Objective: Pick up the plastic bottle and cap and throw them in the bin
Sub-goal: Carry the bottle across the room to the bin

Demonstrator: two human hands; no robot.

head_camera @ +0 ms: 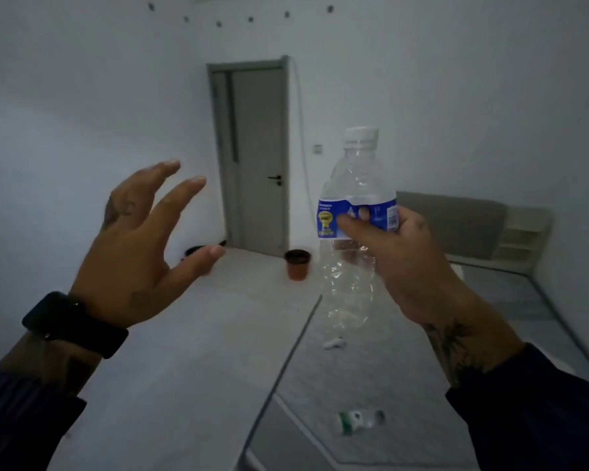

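Head view shows the right hand (393, 253) wrapped around the middle of a clear plastic bottle (354, 185), thumb pressed on its blue label (334, 217) and the other fingers curled behind. It holds the bottle upright in the air, in front of the chest, with a white cap (361, 134) sitting on the neck. The lower half of the bottle is crumpled and looks empty. A tattoo marks the right wrist, and a dark sleeve (538, 413) covers the forearm below it.

Across from it, the left hand (140, 246) is raised, empty, fingers spread and slightly bent, palm turned toward the bottle but well apart from it. A black watch (74, 322) sits on that wrist above another dark sleeve.

Below the bottle, a grey mat (405, 385) lies on the pale floor (184, 334). On it rest a small white scrap (332, 343), too blurred to tell what it is, and nearer the camera a second small bottle with a green label (357, 419) lying on its side.

Farther off, an orange bin (297, 264) stands open on the floor near a closed grey door (257, 158) in the white far wall. To the right, behind the mat, a grey padded piece of furniture (456, 226) stands against the wall.
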